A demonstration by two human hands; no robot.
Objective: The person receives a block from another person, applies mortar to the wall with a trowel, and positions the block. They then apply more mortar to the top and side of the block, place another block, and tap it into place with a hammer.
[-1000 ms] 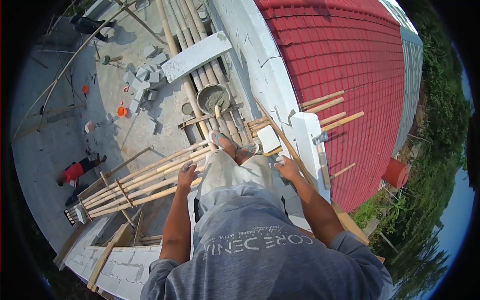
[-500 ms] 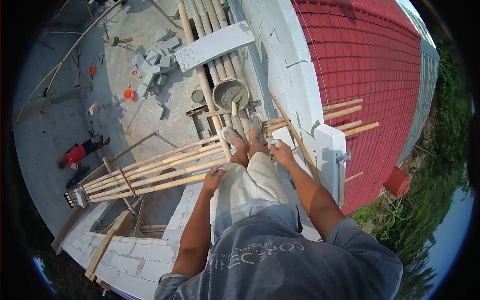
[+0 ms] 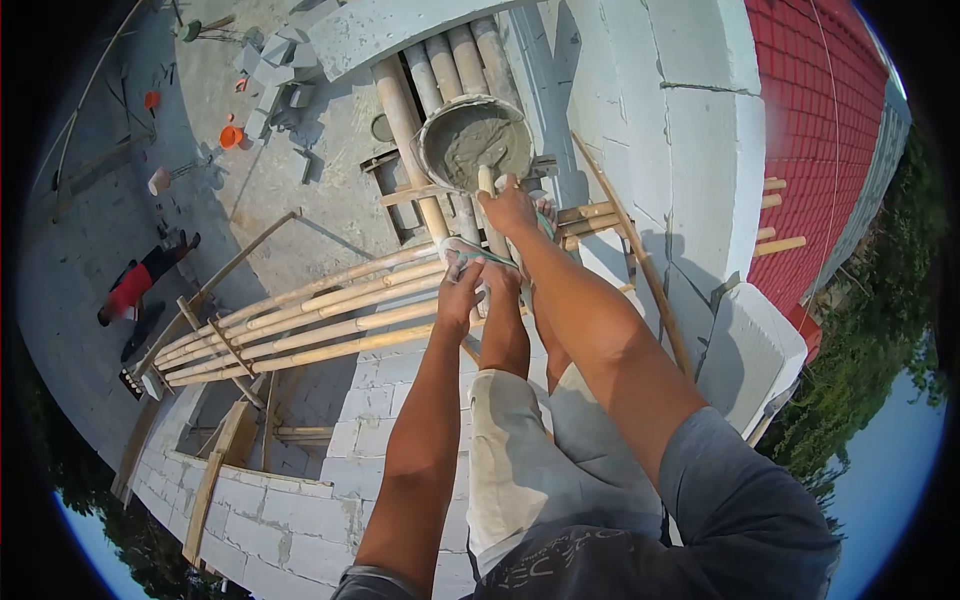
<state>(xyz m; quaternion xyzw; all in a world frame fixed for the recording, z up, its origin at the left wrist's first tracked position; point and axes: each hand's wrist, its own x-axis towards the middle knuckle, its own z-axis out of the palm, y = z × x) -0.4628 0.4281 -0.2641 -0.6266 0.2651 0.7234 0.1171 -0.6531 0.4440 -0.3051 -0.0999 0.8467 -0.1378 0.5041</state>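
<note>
A round bucket (image 3: 440,165) of wet grey mortar (image 3: 485,140) rests on the bamboo poles ahead of my feet. A pale wooden handle (image 3: 487,181) sticks out at the bucket's near edge. My right hand (image 3: 508,205) is at this handle, its fingers closed round the lower end. My left hand (image 3: 463,285) hangs just above my sandalled foot, lower and to the left of the bucket. Its fingers are bent and partly spread, with nothing seen in them.
Bamboo poles (image 3: 330,325) run left from my feet. A long white block (image 3: 400,30) lies beyond the bucket. Block wall (image 3: 690,180) and red roof (image 3: 830,130) stand right. Far below left are a person in red (image 3: 130,288), an orange bucket (image 3: 231,137) and scattered blocks (image 3: 275,70).
I have bent down closer to the bucket. My right hand has moved forward onto the handle, and my left hand has moved forward from my thigh to near my foot.
</note>
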